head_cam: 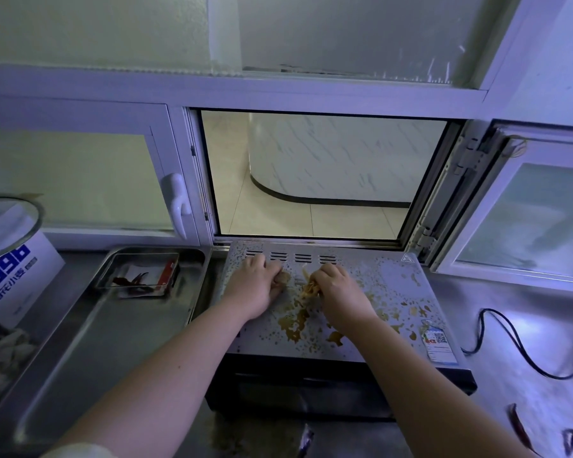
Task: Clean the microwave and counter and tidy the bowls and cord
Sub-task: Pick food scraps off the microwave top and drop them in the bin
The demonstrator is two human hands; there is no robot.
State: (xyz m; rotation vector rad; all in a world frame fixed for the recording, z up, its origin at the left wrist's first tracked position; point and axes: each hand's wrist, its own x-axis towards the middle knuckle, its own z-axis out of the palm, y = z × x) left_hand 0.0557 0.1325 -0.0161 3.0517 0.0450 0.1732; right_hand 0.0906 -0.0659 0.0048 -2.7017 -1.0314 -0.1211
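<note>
Your left hand [255, 287] curls round a brown wad [282, 278], and your right hand [339, 290] pinches a stained crumpled wipe [309, 287]. Both rest on the sauce-spattered grey metal microwave top [394, 292], likely because the stains look thickest there.

1. Left hand [257, 285], right hand [336, 289]: both bare.
2. Left forearm [166, 368], right forearm [420, 378]: bare along the whole visible length.
3. Sleeve [80, 451]: pale off-white cloth on the left arm, near left edge; only a sliver shows.
</note>
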